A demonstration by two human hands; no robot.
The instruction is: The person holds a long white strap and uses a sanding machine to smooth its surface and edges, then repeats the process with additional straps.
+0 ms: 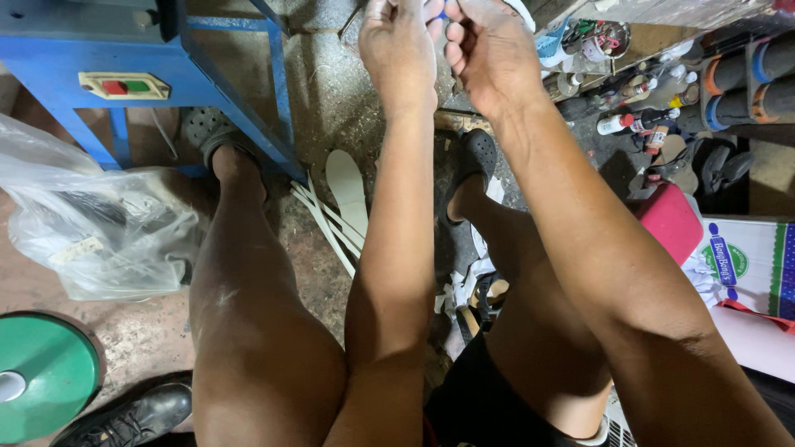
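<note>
Up at the far edge of the scene we have both hands raised together; our left hand point(397, 45) and our right hand point(489, 50) meet with fingers curled inward around a small pale object with a blue spot point(437, 12), which shows only as a sliver between the fingertips; most of it is cut off by the top of the view, so we cannot tell its shape, its long axis or which way it points; both hands look pinched onto it, the right thumb bent toward the left fingers.

Below, on the dusty concrete floor point(331, 99) between our knees, lies a flat white shoe insole point(348, 194), its long axis running near to far, beside a few thin white strips point(327, 228); our feet wear dark perforated clogs point(476, 157).

To the far left stands a blue metal machine frame point(124, 50) with a red and green switch plate point(124, 85); nearer left sit a crumpled clear plastic bag point(91, 223) and a round green disc point(41, 372); a black leather lace-up shoe point(132, 418) lies at the near edge.

To the right we see a cluster of small bottles point(638, 120) and a red box point(671, 219).
</note>
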